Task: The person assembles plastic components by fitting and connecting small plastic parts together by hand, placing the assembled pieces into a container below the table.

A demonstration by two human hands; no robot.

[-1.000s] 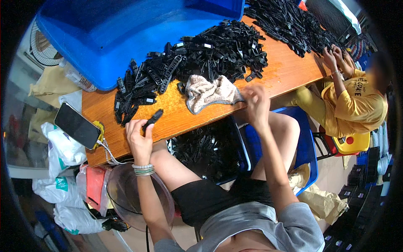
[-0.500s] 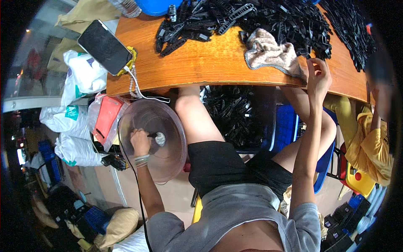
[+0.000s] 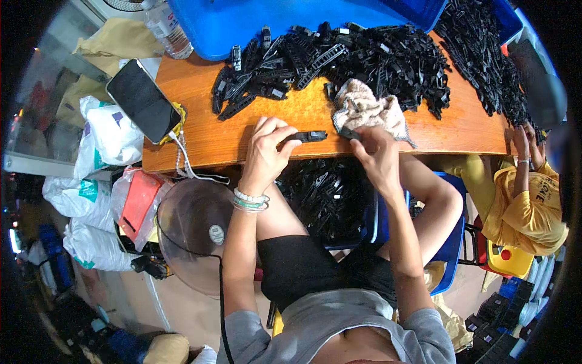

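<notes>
My left hand [image 3: 267,151] is over the front edge of the wooden table, its thumb and fingers pinched on a narrow black plastic part [image 3: 310,136] that points to the right. To the right of it, my right hand [image 3: 381,156] grips a small dark piece [image 3: 348,133] between thumb and fingers. A short gap separates the two pieces. Just behind my right hand lies a crumpled beige cloth [image 3: 367,104] with a dark stitched edge. Beyond it spreads a heap of black plastic parts [image 3: 388,64], some long and ladder-like.
A blue tray [image 3: 291,15] backs the heap. At the left are a phone [image 3: 142,100] with a white cable, a plastic bottle [image 3: 165,29] and white bags [image 3: 91,236]. A clear round plastic object [image 3: 182,255] stands by my left knee. A person in yellow [image 3: 524,206] sits at the right.
My left hand has come up from the clear round object to the table, carrying the black part. My right hand has moved left from the heap's edge. The whole view has shifted.
</notes>
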